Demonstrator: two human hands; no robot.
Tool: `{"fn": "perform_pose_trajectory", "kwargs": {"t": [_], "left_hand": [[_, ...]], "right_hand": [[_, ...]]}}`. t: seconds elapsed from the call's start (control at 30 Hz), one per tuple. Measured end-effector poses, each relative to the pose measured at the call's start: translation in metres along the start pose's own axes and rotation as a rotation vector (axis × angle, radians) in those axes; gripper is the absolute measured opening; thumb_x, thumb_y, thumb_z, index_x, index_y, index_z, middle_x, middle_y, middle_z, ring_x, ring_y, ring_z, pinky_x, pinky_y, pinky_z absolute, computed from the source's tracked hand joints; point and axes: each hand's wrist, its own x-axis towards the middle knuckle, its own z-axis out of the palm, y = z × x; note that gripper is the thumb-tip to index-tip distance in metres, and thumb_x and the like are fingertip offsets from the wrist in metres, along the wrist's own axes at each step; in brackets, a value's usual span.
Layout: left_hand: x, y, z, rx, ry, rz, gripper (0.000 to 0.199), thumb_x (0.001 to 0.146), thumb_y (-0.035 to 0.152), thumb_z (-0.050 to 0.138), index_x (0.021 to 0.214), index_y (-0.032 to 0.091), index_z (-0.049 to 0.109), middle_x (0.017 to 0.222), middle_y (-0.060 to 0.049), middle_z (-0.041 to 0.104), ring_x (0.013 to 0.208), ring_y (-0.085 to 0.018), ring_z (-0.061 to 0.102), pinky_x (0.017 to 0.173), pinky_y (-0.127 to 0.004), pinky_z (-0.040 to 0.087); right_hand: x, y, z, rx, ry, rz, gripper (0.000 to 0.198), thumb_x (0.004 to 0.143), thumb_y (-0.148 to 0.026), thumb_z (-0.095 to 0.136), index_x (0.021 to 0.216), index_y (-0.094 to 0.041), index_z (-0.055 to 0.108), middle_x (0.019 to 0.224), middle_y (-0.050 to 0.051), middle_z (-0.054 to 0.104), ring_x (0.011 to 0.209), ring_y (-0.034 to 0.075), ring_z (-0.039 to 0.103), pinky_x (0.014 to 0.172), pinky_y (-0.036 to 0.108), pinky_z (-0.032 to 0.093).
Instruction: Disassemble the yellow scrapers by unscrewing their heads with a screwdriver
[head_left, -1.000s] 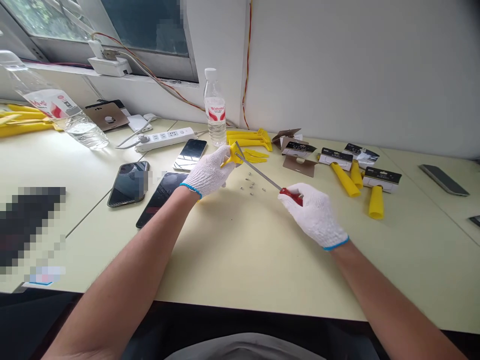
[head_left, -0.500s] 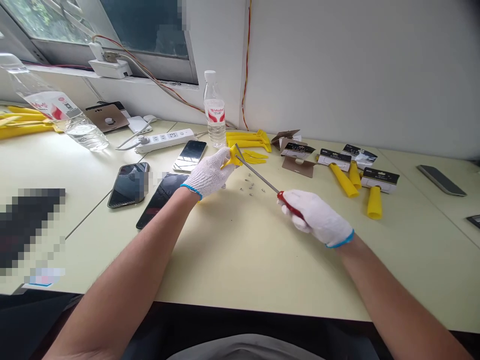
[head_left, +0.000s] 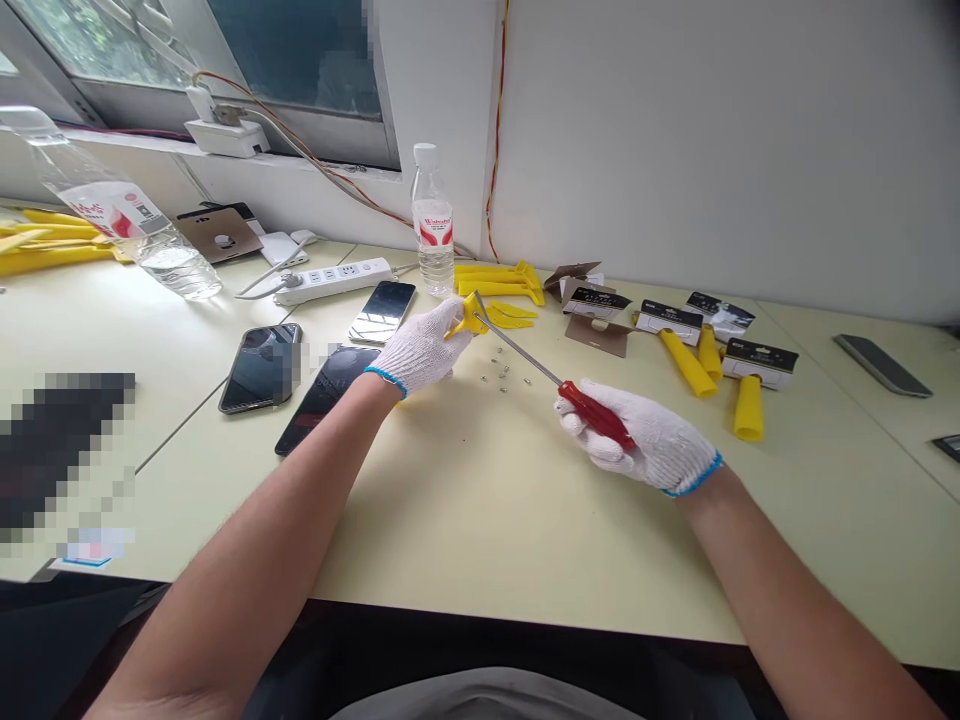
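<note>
White knitted gloves with blue cuffs cover both hands. My left hand is closed around a yellow plastic tool, most of which the glove hides; a thin metal edge shows at its head. In my right hand is a screwdriver with a red handle, the thumb and fingers lying along it. The shaft slants up to the left and its tip meets the head of the yellow tool. Several small screws lie loose on the table below the shaft.
Yellow plastic parts lie beyond my left hand, near an upright water bottle. Carded yellow handles rest to the right. Phones, a power strip and a tilted bottle occupy the left of the table.
The fingers of my right hand have rolled and loosened around the screwdriver, so more red handle shows. Its tip stays at the yellow tool. My left hand holds nearly still.
</note>
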Motion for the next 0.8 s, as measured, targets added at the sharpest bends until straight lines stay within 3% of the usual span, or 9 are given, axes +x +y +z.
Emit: {"fn": "perform_pose_trajectory", "kwargs": {"t": [0.07, 0.13, 0.27, 0.33, 0.47, 0.53, 0.6, 0.73, 0.8], "left_hand": [[0.0, 0.0, -0.001, -0.031, 0.0, -0.005, 0.023, 0.098, 0.039, 0.057, 0.117, 0.028, 0.06, 0.116, -0.003, 0.072, 0.052, -0.011, 0.063, 0.061, -0.029, 0.051], [0.001, 0.0, -0.002, -0.045, -0.004, -0.013, 0.021, 0.096, 0.037, 0.058, 0.115, 0.027, 0.059, 0.115, -0.003, 0.072, 0.052, -0.012, 0.064, 0.06, -0.03, 0.051], [0.001, -0.001, -0.001, 0.001, -0.004, -0.01, 0.018, 0.096, 0.037, 0.057, 0.111, 0.027, 0.059, 0.105, -0.002, 0.071, 0.05, -0.013, 0.064, 0.059, -0.03, 0.05], [0.001, -0.001, 0.0, 0.02, 0.002, 0.0, 0.018, 0.097, 0.037, 0.056, 0.112, 0.027, 0.059, 0.108, -0.002, 0.072, 0.05, -0.013, 0.063, 0.06, -0.031, 0.05], [0.0, 0.0, 0.001, 0.03, -0.007, -0.002, 0.019, 0.098, 0.04, 0.057, 0.111, 0.026, 0.059, 0.115, -0.003, 0.073, 0.05, -0.011, 0.06, 0.059, -0.029, 0.048], [0.0, 0.001, 0.001, 0.016, -0.007, 0.0, 0.02, 0.099, 0.041, 0.056, 0.112, 0.026, 0.059, 0.118, -0.003, 0.072, 0.05, -0.011, 0.06, 0.058, -0.029, 0.048], [-0.001, 0.002, 0.0, 0.009, -0.002, 0.008, 0.02, 0.099, 0.04, 0.056, 0.114, 0.026, 0.059, 0.115, -0.003, 0.072, 0.05, -0.011, 0.061, 0.059, -0.029, 0.048], [0.0, 0.002, -0.002, 0.068, -0.019, 0.017, 0.02, 0.098, 0.037, 0.056, 0.113, 0.025, 0.06, 0.097, -0.002, 0.071, 0.051, -0.013, 0.06, 0.06, -0.03, 0.047], [0.0, 0.001, -0.002, 0.077, -0.013, 0.023, 0.022, 0.098, 0.038, 0.057, 0.116, 0.025, 0.061, 0.099, -0.003, 0.071, 0.052, -0.013, 0.059, 0.061, -0.029, 0.047]], "right_hand": [[0.003, 0.003, 0.002, -0.212, 0.1, -0.106, 0.036, 0.095, -0.057, 0.065, 0.097, -0.022, 0.07, 0.083, 0.002, 0.065, 0.047, 0.008, 0.031, 0.042, 0.026, 0.028], [0.009, 0.01, 0.003, -0.492, 0.336, -0.304, 0.033, 0.093, -0.055, 0.069, 0.099, -0.022, 0.072, 0.084, 0.004, 0.07, 0.052, 0.012, 0.045, 0.048, 0.028, 0.038], [0.016, 0.019, 0.006, -0.812, 0.742, -0.665, 0.032, 0.081, -0.041, 0.082, 0.106, -0.022, 0.075, 0.108, 0.01, 0.077, 0.097, 0.027, 0.069, 0.087, 0.04, 0.056], [0.014, 0.017, 0.005, -0.77, 0.664, -0.551, 0.035, 0.083, -0.048, 0.081, 0.106, -0.022, 0.075, 0.105, 0.01, 0.077, 0.09, 0.025, 0.069, 0.08, 0.038, 0.056], [0.005, 0.008, -0.002, -0.29, 0.171, -0.103, 0.049, 0.096, -0.066, 0.062, 0.099, -0.019, 0.074, 0.083, 0.006, 0.068, 0.054, 0.011, 0.046, 0.045, 0.025, 0.033], [0.004, 0.006, -0.002, -0.119, 0.082, -0.013, 0.045, 0.095, -0.063, 0.064, 0.098, -0.019, 0.073, 0.081, 0.005, 0.065, 0.052, 0.01, 0.043, 0.042, 0.024, 0.029], [0.005, 0.007, 0.0, -0.233, 0.182, -0.076, 0.038, 0.095, -0.057, 0.066, 0.097, -0.019, 0.072, 0.082, 0.005, 0.066, 0.055, 0.012, 0.049, 0.046, 0.025, 0.035], [0.012, 0.016, 0.008, -0.806, 0.662, -0.601, 0.022, 0.088, -0.042, 0.074, 0.094, -0.021, 0.073, 0.095, 0.008, 0.073, 0.083, 0.023, 0.067, 0.077, 0.036, 0.055], [0.014, 0.019, 0.009, -0.868, 0.774, -0.713, 0.026, 0.082, -0.039, 0.08, 0.1, -0.021, 0.074, 0.104, 0.01, 0.075, 0.095, 0.027, 0.069, 0.088, 0.041, 0.056]]}}
